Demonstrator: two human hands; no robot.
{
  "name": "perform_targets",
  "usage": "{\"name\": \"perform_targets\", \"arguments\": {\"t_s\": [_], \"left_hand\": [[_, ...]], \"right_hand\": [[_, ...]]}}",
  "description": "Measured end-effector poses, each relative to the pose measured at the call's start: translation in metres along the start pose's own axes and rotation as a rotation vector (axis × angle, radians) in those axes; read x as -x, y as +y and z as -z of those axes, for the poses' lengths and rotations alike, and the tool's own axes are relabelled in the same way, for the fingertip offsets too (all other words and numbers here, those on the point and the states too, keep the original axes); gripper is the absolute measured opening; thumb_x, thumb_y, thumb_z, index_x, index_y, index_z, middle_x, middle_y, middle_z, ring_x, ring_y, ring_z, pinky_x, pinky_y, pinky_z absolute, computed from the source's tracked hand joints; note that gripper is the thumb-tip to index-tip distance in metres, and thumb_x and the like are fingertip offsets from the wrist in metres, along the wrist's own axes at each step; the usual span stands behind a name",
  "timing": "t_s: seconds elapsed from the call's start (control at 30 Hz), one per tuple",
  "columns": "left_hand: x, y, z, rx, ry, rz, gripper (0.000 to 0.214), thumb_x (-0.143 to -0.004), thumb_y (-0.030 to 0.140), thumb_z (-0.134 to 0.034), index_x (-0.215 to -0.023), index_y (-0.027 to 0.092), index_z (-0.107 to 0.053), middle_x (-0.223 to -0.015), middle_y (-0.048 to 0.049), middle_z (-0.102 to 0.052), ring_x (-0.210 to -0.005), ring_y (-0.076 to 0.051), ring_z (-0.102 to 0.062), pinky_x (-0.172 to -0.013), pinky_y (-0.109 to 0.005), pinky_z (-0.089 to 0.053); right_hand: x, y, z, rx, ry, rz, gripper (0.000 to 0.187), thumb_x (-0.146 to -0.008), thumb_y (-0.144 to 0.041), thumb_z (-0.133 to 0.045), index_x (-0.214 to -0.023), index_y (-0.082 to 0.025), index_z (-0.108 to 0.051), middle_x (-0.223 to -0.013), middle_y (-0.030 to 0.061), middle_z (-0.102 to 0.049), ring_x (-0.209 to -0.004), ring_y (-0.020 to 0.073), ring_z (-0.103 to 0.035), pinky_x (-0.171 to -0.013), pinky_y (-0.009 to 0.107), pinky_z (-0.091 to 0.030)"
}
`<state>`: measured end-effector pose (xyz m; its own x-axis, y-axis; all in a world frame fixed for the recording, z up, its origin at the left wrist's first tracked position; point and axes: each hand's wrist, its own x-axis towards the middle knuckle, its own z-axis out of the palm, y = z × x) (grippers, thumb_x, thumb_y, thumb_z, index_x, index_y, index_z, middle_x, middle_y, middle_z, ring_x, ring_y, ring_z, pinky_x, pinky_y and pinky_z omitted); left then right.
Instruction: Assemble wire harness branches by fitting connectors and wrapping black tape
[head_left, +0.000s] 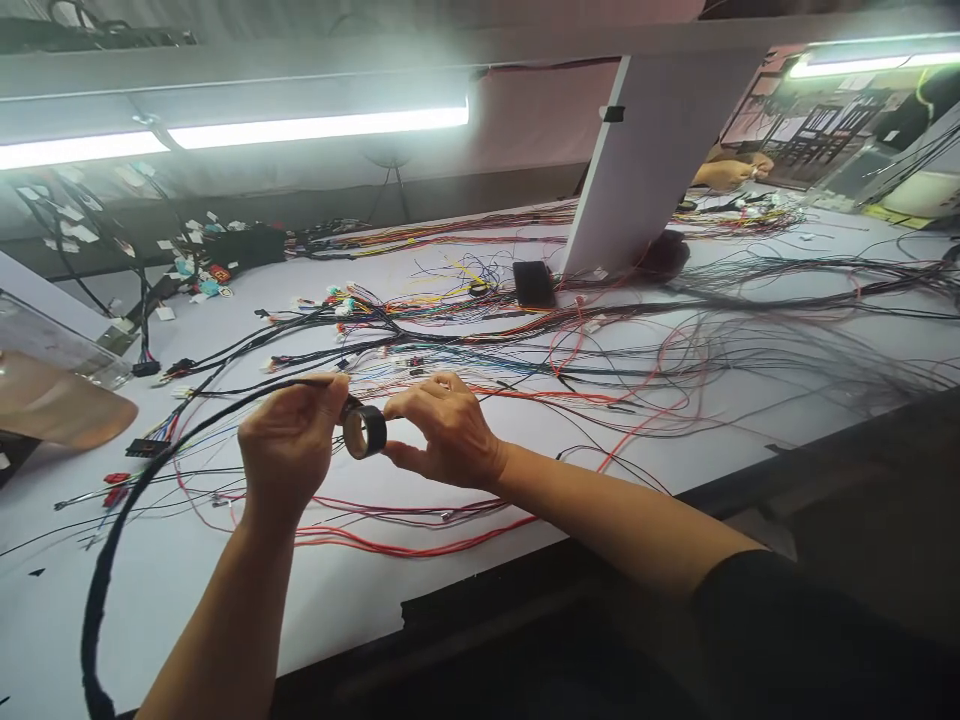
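Observation:
My left hand [289, 435] is closed, thumb and fingers pinching a black tape-wrapped wire harness [112, 545]. From there the harness curves down to the lower left edge of the view. Just right of that pinch is a roll of black tape [375, 432], its hollow core facing me and its upper edge close to the harness. My right hand [450, 430] has its thumb and forefinger at the right side of the roll, gripping it by the edge. Its other fingers are curled and partly hidden.
Bundles of black wires [480, 335] with connectors spread across the white table [352, 600]. Red wires [420, 550] lie nearer me. A black phone-like object [534, 285] rests by a white upright panel [637, 170]. Another person's hands [731, 172] work at the far right.

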<state>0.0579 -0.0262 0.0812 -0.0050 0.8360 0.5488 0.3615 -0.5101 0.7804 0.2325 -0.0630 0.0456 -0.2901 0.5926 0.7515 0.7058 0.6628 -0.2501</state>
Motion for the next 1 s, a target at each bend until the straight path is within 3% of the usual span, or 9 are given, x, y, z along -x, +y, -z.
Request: {"name": "perform_targets", "arguments": {"t_s": [0.1,0.2,0.37,0.47,0.63,0.9,1.0], "left_hand": [[0.011,0.0,-0.009,0.095,0.065,0.133,0.021,-0.074,0.037,-0.076,-0.082,0.017,-0.072,-0.064,0.0008,-0.065,-0.056,-0.012,-0.059,-0.062,-0.026,-0.052],[0.021,-0.003,-0.015,0.174,0.07,0.174,0.02,-0.072,0.035,-0.078,-0.08,0.017,-0.072,-0.067,0.0002,-0.067,-0.059,-0.012,-0.06,-0.065,-0.026,-0.053],[0.032,-0.009,-0.023,0.237,0.021,0.197,0.017,-0.073,0.032,-0.078,-0.081,0.018,-0.073,-0.074,-0.0009,-0.069,-0.065,-0.013,-0.063,-0.068,-0.025,-0.053],[0.036,-0.011,-0.028,0.308,0.045,0.251,0.018,-0.074,0.033,-0.077,-0.081,0.017,-0.072,-0.075,-0.0015,-0.069,-0.066,-0.013,-0.063,-0.067,-0.025,-0.054],[0.039,-0.008,-0.033,0.437,0.06,0.344,0.022,-0.075,0.036,-0.076,-0.082,0.017,-0.069,-0.076,-0.0022,-0.069,-0.07,-0.016,-0.067,-0.069,-0.031,-0.058],[0.037,-0.008,-0.029,0.54,0.035,0.398,0.019,-0.075,0.031,-0.077,-0.081,0.016,-0.068,-0.074,-0.0007,-0.068,-0.061,-0.017,-0.068,-0.065,-0.033,-0.059],[0.036,-0.009,-0.026,0.534,-0.073,0.45,0.024,-0.076,0.034,-0.076,-0.091,0.016,-0.069,-0.073,-0.0023,-0.069,-0.065,-0.018,-0.069,-0.07,-0.034,-0.059]], "right_hand": [[0.004,-0.004,0.0,-0.045,0.039,-0.08,0.034,-0.093,-0.048,-0.048,-0.105,-0.018,-0.057,-0.098,0.0055,-0.07,-0.091,0.0176,-0.06,-0.086,0.034,-0.034],[0.005,-0.009,0.003,-0.04,0.022,-0.137,0.035,-0.093,-0.049,-0.049,-0.111,-0.019,-0.058,-0.106,0.0056,-0.07,-0.096,0.0178,-0.059,-0.083,0.033,-0.034],[0.008,-0.013,0.01,0.048,-0.028,-0.196,0.018,-0.095,-0.036,-0.052,-0.101,-0.026,-0.065,-0.103,-0.0009,-0.072,-0.096,0.0152,-0.059,-0.097,0.039,-0.022],[0.012,-0.013,0.012,-0.004,0.035,-0.287,0.014,-0.094,-0.032,-0.054,-0.094,-0.027,-0.067,-0.096,-0.0044,-0.072,-0.091,0.0129,-0.06,-0.101,0.04,-0.017],[0.015,-0.013,0.009,-0.14,0.139,-0.543,0.014,-0.089,-0.03,-0.06,-0.08,-0.022,-0.067,-0.088,-0.0034,-0.072,-0.088,0.0129,-0.061,-0.097,0.035,-0.023],[0.014,-0.004,0.003,-0.256,0.014,-0.804,0.028,-0.094,-0.034,-0.05,-0.077,-0.022,-0.068,-0.077,-0.0043,-0.065,-0.083,0.0131,-0.058,-0.091,0.031,-0.03],[0.015,-0.002,0.004,-0.34,-0.041,-0.844,0.031,-0.095,-0.036,-0.045,-0.083,-0.024,-0.07,-0.08,-0.0028,-0.065,-0.084,0.0147,-0.058,-0.088,0.031,-0.034]]}}
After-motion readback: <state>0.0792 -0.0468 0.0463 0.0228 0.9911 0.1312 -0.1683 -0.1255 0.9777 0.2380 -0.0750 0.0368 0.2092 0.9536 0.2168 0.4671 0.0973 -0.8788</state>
